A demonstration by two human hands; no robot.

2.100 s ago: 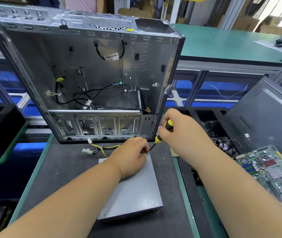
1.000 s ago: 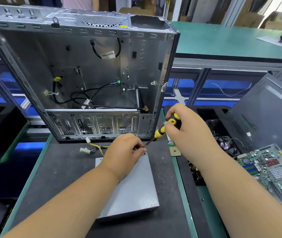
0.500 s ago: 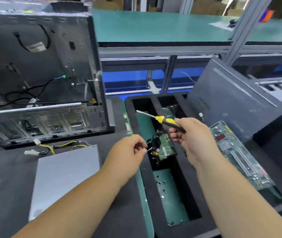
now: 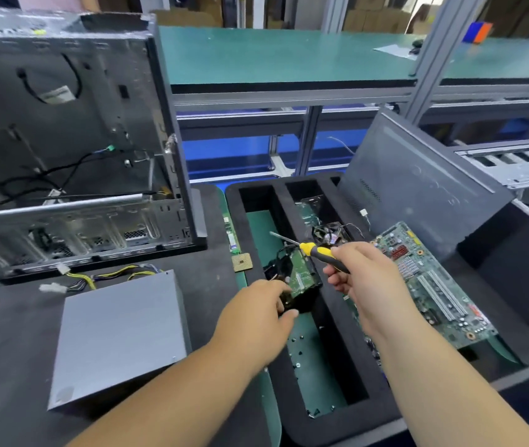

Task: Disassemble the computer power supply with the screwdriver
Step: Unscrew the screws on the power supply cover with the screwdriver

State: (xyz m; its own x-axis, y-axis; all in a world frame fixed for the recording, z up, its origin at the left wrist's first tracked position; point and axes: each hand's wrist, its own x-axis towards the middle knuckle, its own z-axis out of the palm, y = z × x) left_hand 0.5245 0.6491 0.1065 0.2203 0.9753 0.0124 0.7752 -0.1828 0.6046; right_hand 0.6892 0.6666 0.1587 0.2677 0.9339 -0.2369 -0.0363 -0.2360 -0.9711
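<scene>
My right hand [image 4: 364,279] has its fingers [image 4: 337,280] curled tight round the yellow and black handle of the screwdriver [image 4: 316,251]. Its metal tip points up and to the left, over the black foam tray [image 4: 256,217]. My left hand [image 4: 256,321] reaches over the long slot of that tray. Its fingers are bent in, thumb near fingertips, but I cannot tell if they pinch something small. Just past them, a green circuit board [image 4: 298,274] with black wires sits in the slot. Tiny screws [image 4: 298,348] lie on the green bottom of the slot.

The grey power supply [image 4: 118,333] lies flat on the dark tabletop [image 4: 8,317], near its front left part, well apart from both hands. Its yellow and black wires [image 4: 108,275] trail toward the open computer case [image 4: 73,140] standing at the back left. A big motherboard [image 4: 434,285] leans on the right side, beside a dark case panel [image 4: 418,182].
</scene>
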